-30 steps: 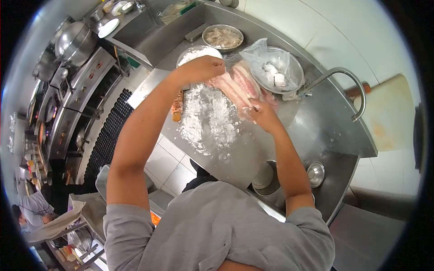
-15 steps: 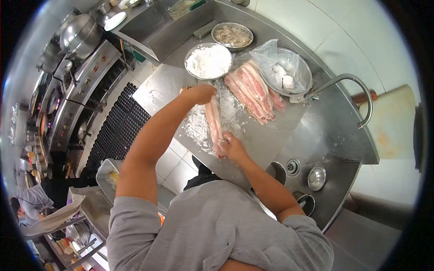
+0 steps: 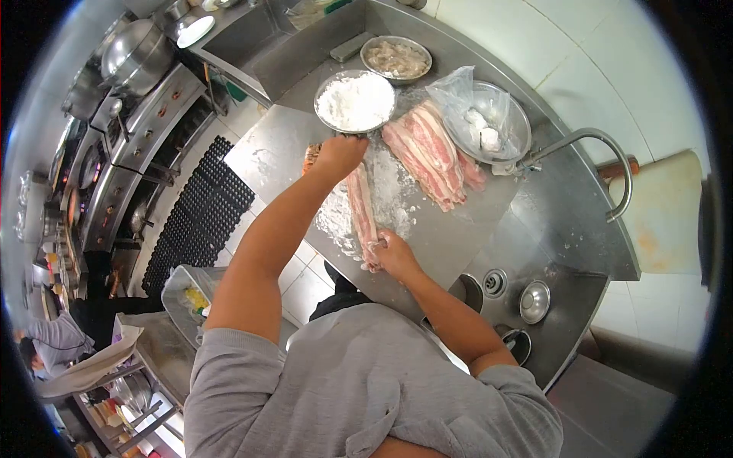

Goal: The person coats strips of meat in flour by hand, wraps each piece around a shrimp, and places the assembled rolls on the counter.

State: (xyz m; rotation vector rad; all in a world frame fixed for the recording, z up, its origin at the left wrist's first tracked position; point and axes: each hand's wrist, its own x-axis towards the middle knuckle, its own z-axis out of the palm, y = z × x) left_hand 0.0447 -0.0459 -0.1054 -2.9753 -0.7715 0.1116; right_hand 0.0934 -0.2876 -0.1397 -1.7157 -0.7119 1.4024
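A long strip of raw, streaky pork (image 3: 360, 204) lies stretched over scattered white powder on the steel counter (image 3: 466, 244). My left hand (image 3: 340, 157) is closed around its far end, just below the bowl of white powder (image 3: 356, 101). At the near end, the fingers of my right hand (image 3: 395, 254) pinch the strip. To the right rests a stack of similar pork slices (image 3: 426, 153). Partly hidden behind my left hand is something brownish (image 3: 311, 156) that I cannot make out.
Behind the powder bowl stands a bowl of pale, wet pieces (image 3: 395, 59). A metal bowl (image 3: 513, 114) with a plastic bag (image 3: 458, 95) sits beside a curved tap (image 3: 622, 164). A bin (image 3: 183, 294) is at lower left, and another person (image 3: 57, 340) is at far left.
My left hand has moved slightly away from me, closer to the powder bowl. Both hands keep hold of the pork strip, and the view has shifted a little.
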